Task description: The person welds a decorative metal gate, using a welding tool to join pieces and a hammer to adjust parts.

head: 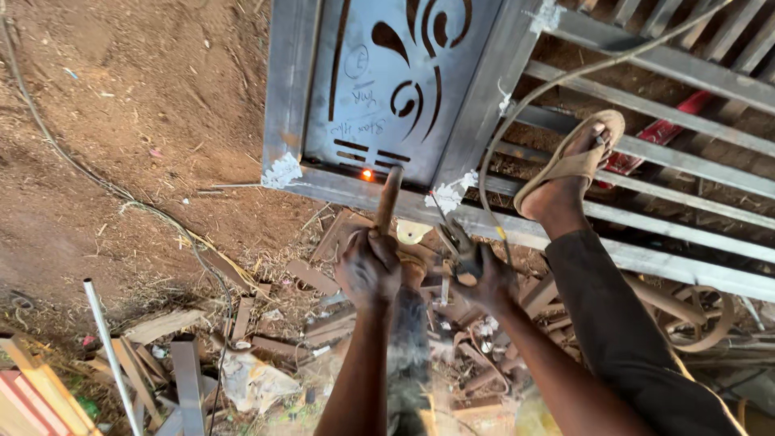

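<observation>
the left hand (pixel 369 268) grips a hammer handle (pixel 388 199) raised toward a glowing weld spot (pixel 367 173) on the cut-out steel gate panel (pixel 387 89); the right hand (pixel 484 278) clasps an electrode holder (pixel 456 242) just below the panel's frame.

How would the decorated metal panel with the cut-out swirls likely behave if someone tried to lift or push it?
The metal panel is probably stiff, since it sits welded inside a steel frame. It likely feels heavy given its broad sheet. It may be hot near the glowing spot, close to the left hand.
</observation>
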